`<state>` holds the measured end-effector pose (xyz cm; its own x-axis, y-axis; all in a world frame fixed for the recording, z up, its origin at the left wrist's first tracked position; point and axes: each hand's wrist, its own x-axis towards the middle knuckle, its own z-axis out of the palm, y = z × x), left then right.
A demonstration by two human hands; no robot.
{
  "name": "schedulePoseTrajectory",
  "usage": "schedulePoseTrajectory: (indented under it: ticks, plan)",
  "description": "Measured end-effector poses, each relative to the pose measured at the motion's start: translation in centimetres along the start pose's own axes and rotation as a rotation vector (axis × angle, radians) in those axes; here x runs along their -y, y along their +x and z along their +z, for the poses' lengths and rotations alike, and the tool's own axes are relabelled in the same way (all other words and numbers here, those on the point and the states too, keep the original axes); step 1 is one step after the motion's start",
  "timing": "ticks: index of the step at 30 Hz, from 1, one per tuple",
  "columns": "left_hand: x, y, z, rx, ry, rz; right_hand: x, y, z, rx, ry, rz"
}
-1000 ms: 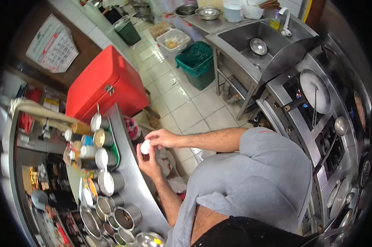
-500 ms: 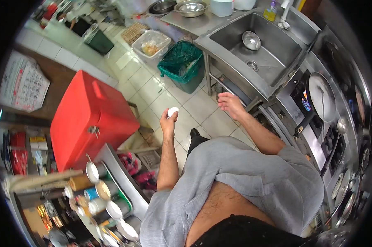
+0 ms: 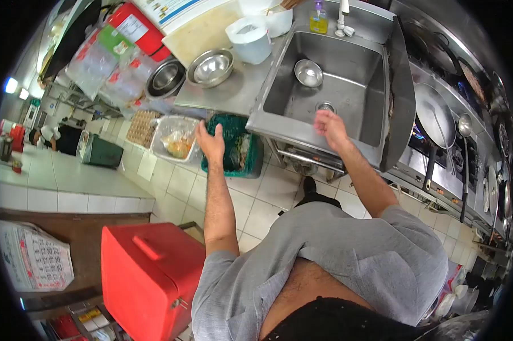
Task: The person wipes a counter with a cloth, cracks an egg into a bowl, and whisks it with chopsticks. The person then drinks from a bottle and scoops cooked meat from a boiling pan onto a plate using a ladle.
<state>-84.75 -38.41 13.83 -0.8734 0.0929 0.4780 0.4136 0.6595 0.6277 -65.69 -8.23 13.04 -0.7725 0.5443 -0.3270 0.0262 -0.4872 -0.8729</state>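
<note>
My left hand [image 3: 211, 144] is open, thumb apart from the fingers, and nothing shows in it. In view it overlaps the edges of a green-lined bin [image 3: 255, 162] and a pale plastic basket [image 3: 161, 143] with food scraps. My right hand [image 3: 332, 129] is held in front of the steel sink [image 3: 262, 122], its fingers loosely bent and no object visible in them. A metal bowl [image 3: 309, 74] lies in the sink near the drain.
To the right, a wok [image 3: 429, 105] and a ladle [image 3: 465, 126] are at the stove. A red cooler box [image 3: 137, 284] stands at lower left. Steel bowls [image 3: 210, 69] and a whitish tub [image 3: 249, 42] sit on the counter, left of the soap bottle [image 3: 319, 20].
My view has turned left, toward the counter and bin. My left hand has moved up to the bin and opened; the white, eggshell-like piece it held is gone from it.
</note>
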Motion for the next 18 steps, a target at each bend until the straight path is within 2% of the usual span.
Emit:
schedulePoseTrajectory:
  ticks: [7, 10, 13, 15, 18]
  plan:
    - [-13.3, 11.9, 9.7, 0.255, -0.238, 0.204, 8.6, 20.9, -4.2, -0.247, 0.049, -0.203]
    - [-18.1, 17.0, 14.0, 0.253, -0.132, 0.414, 13.1, 28.5, -6.7, -0.374, -0.047, -0.245]
    - [-20.7, 22.4, 19.0, 0.198, -0.069, 0.504, 16.1, 35.8, -9.6, -0.504, -0.14, -0.305]
    - [-22.1, 25.0, 21.7, 0.219, -0.071, 0.516, 16.1, 41.3, -12.6, -0.628, -0.366, -0.365]
    - [-23.4, 27.9, 25.0, 0.284, 0.136, 0.451, 18.9, 41.1, -12.1, -0.646, -0.223, -0.237]
